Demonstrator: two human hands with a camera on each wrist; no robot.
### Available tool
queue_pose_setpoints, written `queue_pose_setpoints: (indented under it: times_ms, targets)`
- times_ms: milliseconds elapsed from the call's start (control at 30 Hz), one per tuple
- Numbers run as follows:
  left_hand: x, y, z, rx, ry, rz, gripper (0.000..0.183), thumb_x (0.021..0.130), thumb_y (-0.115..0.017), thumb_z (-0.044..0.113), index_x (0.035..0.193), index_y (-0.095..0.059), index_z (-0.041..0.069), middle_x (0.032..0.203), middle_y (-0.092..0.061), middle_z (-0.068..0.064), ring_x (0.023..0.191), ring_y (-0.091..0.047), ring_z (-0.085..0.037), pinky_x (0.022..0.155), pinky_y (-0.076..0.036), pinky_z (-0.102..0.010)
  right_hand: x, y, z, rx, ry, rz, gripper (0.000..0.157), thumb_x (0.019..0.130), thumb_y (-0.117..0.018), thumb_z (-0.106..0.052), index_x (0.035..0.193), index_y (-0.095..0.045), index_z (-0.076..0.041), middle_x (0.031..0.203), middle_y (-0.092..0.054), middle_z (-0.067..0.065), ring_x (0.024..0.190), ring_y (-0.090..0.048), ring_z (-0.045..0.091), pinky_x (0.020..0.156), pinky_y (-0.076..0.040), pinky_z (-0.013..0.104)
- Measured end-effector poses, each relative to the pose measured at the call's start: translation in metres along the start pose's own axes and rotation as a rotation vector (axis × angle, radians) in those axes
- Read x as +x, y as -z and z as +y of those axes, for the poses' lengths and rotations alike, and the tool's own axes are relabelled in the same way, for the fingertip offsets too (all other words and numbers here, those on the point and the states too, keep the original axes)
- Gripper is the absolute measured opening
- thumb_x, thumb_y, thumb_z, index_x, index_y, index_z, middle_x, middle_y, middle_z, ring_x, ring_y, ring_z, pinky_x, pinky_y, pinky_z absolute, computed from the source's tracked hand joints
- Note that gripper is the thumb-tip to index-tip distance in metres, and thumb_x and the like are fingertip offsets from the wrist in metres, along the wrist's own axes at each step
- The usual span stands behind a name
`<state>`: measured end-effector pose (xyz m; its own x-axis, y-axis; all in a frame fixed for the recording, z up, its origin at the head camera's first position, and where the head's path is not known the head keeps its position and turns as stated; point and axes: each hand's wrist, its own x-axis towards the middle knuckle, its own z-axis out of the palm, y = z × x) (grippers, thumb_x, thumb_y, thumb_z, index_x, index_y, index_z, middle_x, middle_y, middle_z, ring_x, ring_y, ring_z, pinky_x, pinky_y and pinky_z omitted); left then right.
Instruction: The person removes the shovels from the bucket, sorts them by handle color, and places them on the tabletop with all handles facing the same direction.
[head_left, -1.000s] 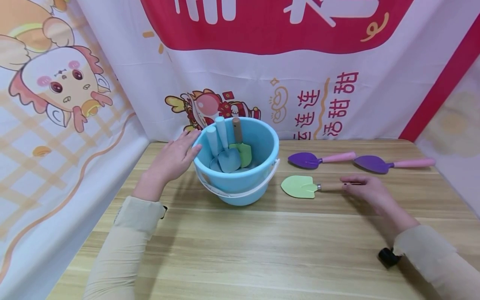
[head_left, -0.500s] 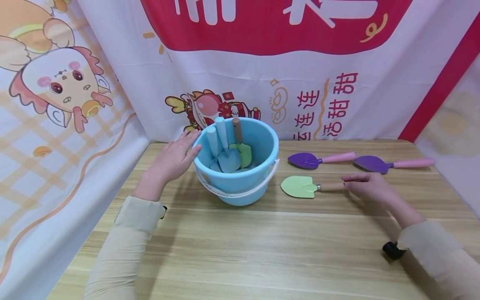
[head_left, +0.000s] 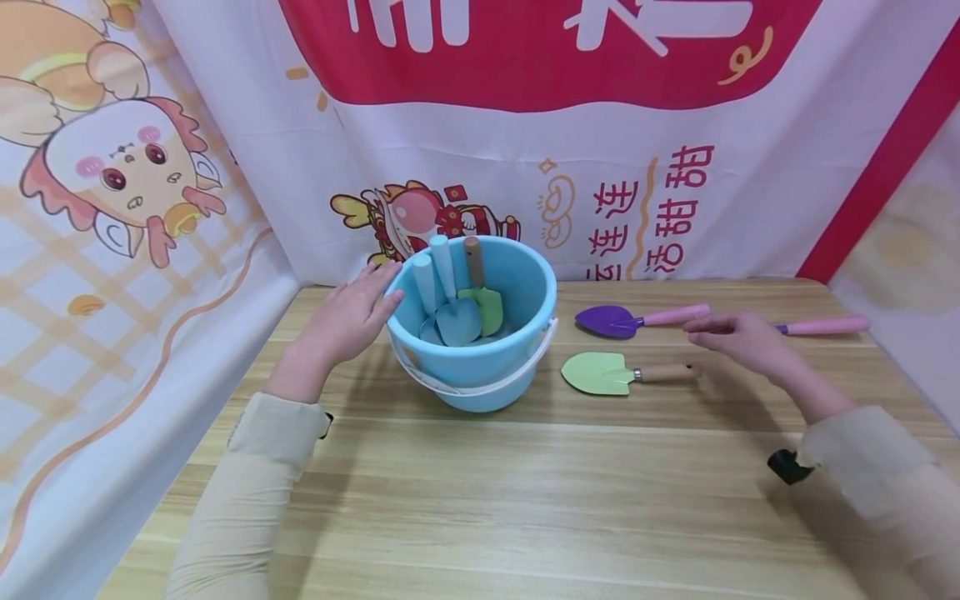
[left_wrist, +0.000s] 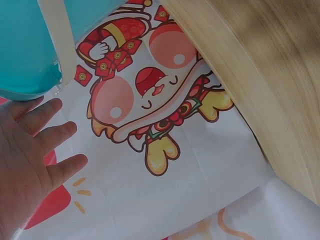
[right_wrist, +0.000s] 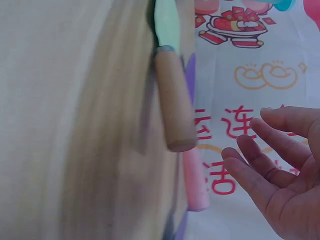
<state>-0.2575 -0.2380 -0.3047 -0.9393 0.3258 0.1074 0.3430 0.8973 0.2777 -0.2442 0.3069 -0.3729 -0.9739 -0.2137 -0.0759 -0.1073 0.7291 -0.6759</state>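
Note:
A light blue bucket (head_left: pixel 483 392) stands on the table, its white handle hanging down in front. My left hand (head_left: pixel 352 317) rests on its left rim with fingers extended. Inside lean two blue trowels (head_left: pixel 459 322) and a green trowel (head_left: pixel 491 310) with a brown handle. My right hand (head_left: pixel 738 340), fingers relaxed and holding nothing, hovers near the pink handle end of a purple trowel (head_left: pixel 609 322). It partly covers a second purple trowel (head_left: pixel 828 326) at the far right. In front lies another green trowel (head_left: pixel 597 373) with a wooden handle (right_wrist: pixel 174 102), apart from my hand.
A printed white cloth (head_left: pixel 480 133) hangs behind the table (head_left: pixel 525 500), close to the bucket. Another patterned cloth (head_left: pixel 112 350) covers the left side. A black wrist camera (head_left: pixel 789 467) sits under my right sleeve.
My right hand has let go of the green trowel's handle and moved back toward the purple trowels. The green trowel stays on the table. My left hand has not moved.

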Motion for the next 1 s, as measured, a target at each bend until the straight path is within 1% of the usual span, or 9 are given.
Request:
queue_pose_setpoints:
  times_ms: [67, 200, 300, 400, 500, 567, 633, 800, 1000]
  targets:
    - [0.0, 0.0, 0.0, 0.001, 0.001, 0.0, 0.066, 0.11, -0.035, 0.048, 0.164, -0.024, 0.013, 0.167, -0.027, -0.011, 0.156, -0.012, -0.035, 0.118, -0.014, -0.069, 0.001, 0.003, -0.007, -0.02, 0.004, 0.002, 0.051, 0.106, -0.058, -0.034, 0.135, -0.061, 0.008, 0.133, -0.06, 0.033, 0.121, -0.056, 0.05, 0.099, -0.047, 0.063]
    - [-0.001, 0.001, 0.0, 0.001, 0.005, -0.001, 0.066, 0.11, -0.036, 0.048, 0.164, -0.024, 0.013, 0.167, -0.027, -0.011, 0.156, -0.011, -0.035, 0.118, -0.014, -0.069, 0.005, 0.007, -0.022, -0.029, 0.025, 0.007, 0.049, 0.105, -0.06, -0.034, 0.135, -0.062, 0.006, 0.132, -0.062, 0.03, 0.118, -0.06, 0.047, 0.098, -0.048, 0.061]
    - [-0.001, 0.001, 0.001, 0.003, 0.004, -0.002, 0.066, 0.11, -0.036, 0.048, 0.164, -0.024, 0.013, 0.167, -0.027, -0.011, 0.156, -0.011, -0.035, 0.118, -0.014, -0.069, 0.007, 0.009, -0.033, -0.026, 0.07, 0.016, 0.046, 0.105, -0.061, -0.029, 0.135, -0.063, 0.005, 0.13, -0.064, 0.029, 0.116, -0.061, 0.044, 0.097, -0.05, 0.059]
    - [-0.001, 0.001, 0.001, 0.006, 0.003, -0.003, 0.066, 0.11, -0.035, 0.049, 0.165, -0.024, 0.013, 0.167, -0.026, -0.011, 0.156, -0.011, -0.035, 0.118, -0.014, -0.069, 0.008, 0.011, -0.045, -0.045, 0.111, 0.032, 0.043, 0.104, -0.063, -0.028, 0.132, -0.065, 0.005, 0.125, -0.067, 0.027, 0.112, -0.064, 0.042, 0.094, -0.053, 0.053]
    - [0.0, 0.0, 0.0, 0.006, 0.006, -0.007, 0.066, 0.11, -0.035, 0.049, 0.165, -0.023, 0.014, 0.168, -0.026, -0.01, 0.156, -0.011, -0.034, 0.119, -0.013, -0.068, 0.009, 0.012, -0.06, -0.07, 0.137, 0.029, 0.041, 0.104, -0.063, -0.027, 0.131, -0.067, 0.003, 0.122, -0.069, 0.024, 0.109, -0.065, 0.038, 0.089, -0.055, 0.044]
    - [0.0, 0.0, 0.0, 0.005, 0.007, -0.009, 0.066, 0.11, -0.035, 0.049, 0.165, -0.022, 0.014, 0.168, -0.025, -0.01, 0.156, -0.01, -0.033, 0.119, -0.013, -0.068, 0.009, 0.012, -0.07, -0.077, 0.153, 0.023, 0.038, 0.104, -0.063, -0.025, 0.13, -0.068, 0.002, 0.122, -0.069, 0.023, 0.109, -0.065, 0.036, 0.086, -0.055, 0.042]
    - [0.001, 0.0, 0.001, 0.005, 0.007, -0.01, 0.066, 0.11, -0.036, 0.048, 0.165, -0.022, 0.014, 0.168, -0.025, -0.01, 0.156, -0.01, -0.033, 0.119, -0.012, -0.068, 0.009, 0.012, -0.08, -0.082, 0.18, 0.023, 0.036, 0.104, -0.062, -0.023, 0.129, -0.068, 0.002, 0.122, -0.069, 0.024, 0.11, -0.065, 0.038, 0.086, -0.057, 0.044]
    - [0.001, 0.0, 0.001, 0.004, 0.005, -0.001, 0.066, 0.109, -0.037, 0.048, 0.165, -0.023, 0.014, 0.167, -0.026, -0.01, 0.156, -0.011, -0.034, 0.118, -0.014, -0.069, 0.009, 0.009, -0.109, -0.05, 0.23, 0.081, 0.03, 0.103, -0.065, -0.017, 0.127, -0.069, 0.001, 0.122, -0.069, 0.022, 0.113, -0.064, 0.04, 0.092, -0.055, 0.054]
    - [0.001, -0.001, -0.001, 0.01, 0.0, 0.006, 0.066, 0.109, -0.037, 0.048, 0.164, -0.025, 0.013, 0.167, -0.027, -0.011, 0.156, -0.01, -0.035, 0.118, -0.013, -0.069, 0.017, 0.001, -0.136, -0.019, 0.302, 0.175, 0.028, 0.101, -0.067, -0.013, 0.126, -0.07, -0.002, 0.12, -0.07, 0.019, 0.111, -0.067, 0.035, 0.094, -0.055, 0.051]
